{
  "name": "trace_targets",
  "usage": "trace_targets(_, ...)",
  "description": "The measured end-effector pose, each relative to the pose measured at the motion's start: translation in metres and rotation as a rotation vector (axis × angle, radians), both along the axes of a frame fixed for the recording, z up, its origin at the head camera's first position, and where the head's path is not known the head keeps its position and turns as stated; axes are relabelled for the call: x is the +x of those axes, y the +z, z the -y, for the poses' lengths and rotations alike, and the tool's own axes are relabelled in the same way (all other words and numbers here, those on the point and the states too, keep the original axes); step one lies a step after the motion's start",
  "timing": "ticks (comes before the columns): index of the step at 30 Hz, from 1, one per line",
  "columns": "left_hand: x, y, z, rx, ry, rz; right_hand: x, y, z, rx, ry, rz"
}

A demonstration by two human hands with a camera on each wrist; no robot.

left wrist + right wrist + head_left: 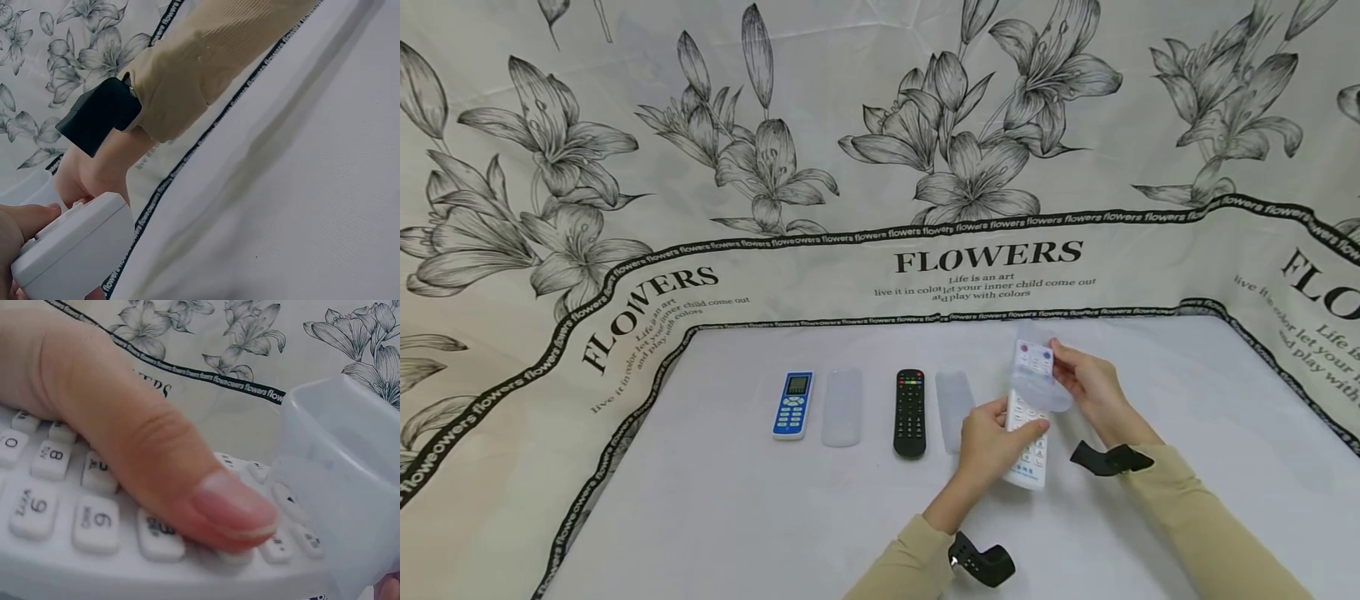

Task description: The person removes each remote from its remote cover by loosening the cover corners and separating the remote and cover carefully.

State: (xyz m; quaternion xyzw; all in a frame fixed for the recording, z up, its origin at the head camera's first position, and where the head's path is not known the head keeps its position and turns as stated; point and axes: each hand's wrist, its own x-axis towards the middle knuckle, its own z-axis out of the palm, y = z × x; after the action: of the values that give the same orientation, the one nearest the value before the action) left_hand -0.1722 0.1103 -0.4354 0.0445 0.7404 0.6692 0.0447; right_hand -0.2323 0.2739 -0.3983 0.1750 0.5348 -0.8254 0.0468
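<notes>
A white remote control (1028,458) is held tilted over the table by my left hand (988,442), thumb across its keypad and fingers along the other side. A translucent silicone cover (1047,394) sits over the remote's upper end, its opening flared partway down the keys. At the upper right edge, my right hand (1092,385) pinches the cover and remote top between thumb and fingers. In the right wrist view the left thumb (162,456) lies on the number keys, just short of the cover's rim (337,456). The left wrist view shows the remote's bottom end (75,250).
Left of the hands, a blue remote (792,406), a translucent cover (843,408), a black remote (910,414) and another translucent cover (953,400) lie in a row on the white table (737,517). The left hand partly hides the nearest cover. Flower-printed cloth (775,275) borders the table.
</notes>
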Motion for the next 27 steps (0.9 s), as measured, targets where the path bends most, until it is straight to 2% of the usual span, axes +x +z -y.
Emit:
trace_targets(4, 0.005, -0.001, 0.000, -0.021, -0.020, 0.012, -0.002, -0.002, -0.003, 0.038, -0.011, -0.017)
trace_targets(8, 0.011, -0.003, -0.002, -0.008, -0.037, 0.029, -0.003, -0.003, -0.008, 0.112, 0.001, -0.016)
trace_targets(12, 0.013, -0.001, -0.002, 0.008, -0.038, 0.025, -0.007, 0.001, -0.010, 0.160, 0.021, -0.021)
trace_targets(27, 0.021, 0.005, -0.002, 0.002, -0.043, 0.041, -0.014, 0.010, -0.018, 0.116, 0.081, -0.019)
